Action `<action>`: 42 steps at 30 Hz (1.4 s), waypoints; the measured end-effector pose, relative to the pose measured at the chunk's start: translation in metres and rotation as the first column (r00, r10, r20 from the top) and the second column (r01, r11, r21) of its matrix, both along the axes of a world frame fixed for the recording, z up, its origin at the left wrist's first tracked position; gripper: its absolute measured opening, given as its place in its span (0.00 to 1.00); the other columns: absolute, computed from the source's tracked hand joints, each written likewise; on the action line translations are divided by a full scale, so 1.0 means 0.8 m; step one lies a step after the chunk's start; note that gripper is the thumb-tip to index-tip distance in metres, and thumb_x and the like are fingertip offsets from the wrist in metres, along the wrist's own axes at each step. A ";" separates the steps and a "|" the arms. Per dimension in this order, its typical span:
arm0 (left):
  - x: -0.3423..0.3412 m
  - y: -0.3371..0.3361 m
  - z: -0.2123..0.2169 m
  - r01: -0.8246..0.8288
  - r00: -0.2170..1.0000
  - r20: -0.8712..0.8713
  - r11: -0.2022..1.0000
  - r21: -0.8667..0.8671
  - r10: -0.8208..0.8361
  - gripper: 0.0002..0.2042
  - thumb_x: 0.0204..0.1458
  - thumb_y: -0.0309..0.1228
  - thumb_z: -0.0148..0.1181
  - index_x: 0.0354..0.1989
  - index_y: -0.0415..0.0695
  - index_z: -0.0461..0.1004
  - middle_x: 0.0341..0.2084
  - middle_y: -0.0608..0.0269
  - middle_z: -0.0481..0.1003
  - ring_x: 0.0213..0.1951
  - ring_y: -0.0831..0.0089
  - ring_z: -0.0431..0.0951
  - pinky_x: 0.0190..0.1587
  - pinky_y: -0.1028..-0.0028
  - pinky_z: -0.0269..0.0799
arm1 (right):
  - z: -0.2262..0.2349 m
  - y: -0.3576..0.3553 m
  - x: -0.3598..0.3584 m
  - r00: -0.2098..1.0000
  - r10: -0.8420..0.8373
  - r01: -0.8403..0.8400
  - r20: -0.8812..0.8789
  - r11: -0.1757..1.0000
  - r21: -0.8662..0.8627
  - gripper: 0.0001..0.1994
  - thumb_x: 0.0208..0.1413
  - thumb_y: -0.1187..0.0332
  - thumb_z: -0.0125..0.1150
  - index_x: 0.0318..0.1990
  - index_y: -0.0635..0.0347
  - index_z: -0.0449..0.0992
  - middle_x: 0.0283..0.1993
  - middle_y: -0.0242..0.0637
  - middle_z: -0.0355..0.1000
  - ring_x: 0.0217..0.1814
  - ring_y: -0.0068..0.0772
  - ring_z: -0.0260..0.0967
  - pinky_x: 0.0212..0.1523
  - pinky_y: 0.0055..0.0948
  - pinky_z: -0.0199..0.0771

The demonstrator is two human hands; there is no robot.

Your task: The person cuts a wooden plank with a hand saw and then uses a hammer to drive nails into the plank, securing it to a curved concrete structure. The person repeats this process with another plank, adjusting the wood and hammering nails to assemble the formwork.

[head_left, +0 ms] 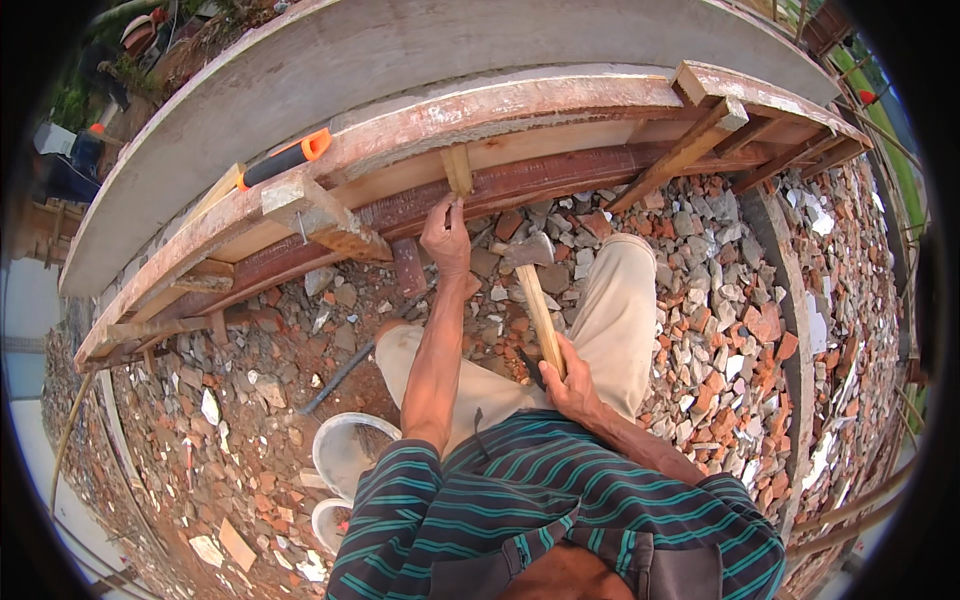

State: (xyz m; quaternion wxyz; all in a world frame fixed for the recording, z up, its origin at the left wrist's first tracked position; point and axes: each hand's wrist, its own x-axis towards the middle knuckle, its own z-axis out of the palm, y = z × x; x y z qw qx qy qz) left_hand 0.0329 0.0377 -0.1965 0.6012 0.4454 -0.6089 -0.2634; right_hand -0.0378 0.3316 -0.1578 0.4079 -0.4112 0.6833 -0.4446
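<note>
My left hand [447, 236] reaches forward to the wooden formwork, thumb and fingers pinched together. Whatever they hold, if anything, is too small to make out. Just beyond the fingertips, a short upright wood block [457, 170] is set between the upper and lower rails. In my right hand [573, 383] is a hatchet [541, 310], gripped low on its pale wooden handle. Its metal head points away from me, above the rubble between my knees. A long reddish board [520, 194] runs along the bottom of the formwork, just past my left hand.
An orange-and-black handled tool [287, 160] lies on the upper rail [420, 127]. Wooden braces [680, 155] stick out toward me. Broken brick and stone [715, 350] cover the ground. A white bucket [352, 450] and a dark rod [337, 378] are at my left.
</note>
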 end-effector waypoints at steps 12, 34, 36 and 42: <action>0.007 -0.008 0.005 0.060 0.971 0.235 0.991 -0.118 -0.031 0.07 0.51 0.21 0.62 0.39 0.35 0.80 0.39 0.50 0.80 0.39 0.56 0.81 0.44 0.65 0.76 | 0.004 -0.118 -0.053 0.803 0.116 -0.311 -0.584 0.918 -0.245 0.18 0.57 0.59 0.65 0.39 0.65 0.67 0.25 0.48 0.71 0.25 0.50 0.74 0.24 0.43 0.72; 0.016 -0.022 -0.010 0.169 0.973 0.192 0.965 -0.202 -0.130 0.08 0.52 0.23 0.60 0.38 0.34 0.80 0.37 0.48 0.80 0.40 0.54 0.81 0.45 0.63 0.76 | -0.044 -0.177 -0.067 0.794 0.096 -0.257 -0.600 0.948 -0.188 0.16 0.61 0.59 0.57 0.39 0.65 0.64 0.24 0.57 0.72 0.26 0.61 0.73 0.27 0.52 0.71; 0.014 -0.018 -0.002 0.183 0.974 0.162 0.974 -0.136 -0.161 0.08 0.52 0.23 0.60 0.38 0.34 0.80 0.37 0.48 0.80 0.40 0.54 0.81 0.44 0.63 0.76 | -0.050 -0.192 -0.071 0.772 0.132 -0.186 -0.622 0.982 -0.022 0.17 0.61 0.58 0.58 0.39 0.64 0.64 0.22 0.55 0.72 0.24 0.60 0.72 0.25 0.52 0.70; 0.057 -0.015 0.012 0.221 0.951 0.234 0.973 -0.064 -0.201 0.10 0.52 0.23 0.62 0.42 0.35 0.79 0.36 0.53 0.80 0.38 0.62 0.81 0.43 0.68 0.76 | -0.014 -0.169 -0.047 0.855 0.013 -0.185 -0.518 0.942 -0.281 0.15 0.61 0.62 0.58 0.38 0.65 0.64 0.22 0.53 0.71 0.25 0.60 0.73 0.25 0.50 0.71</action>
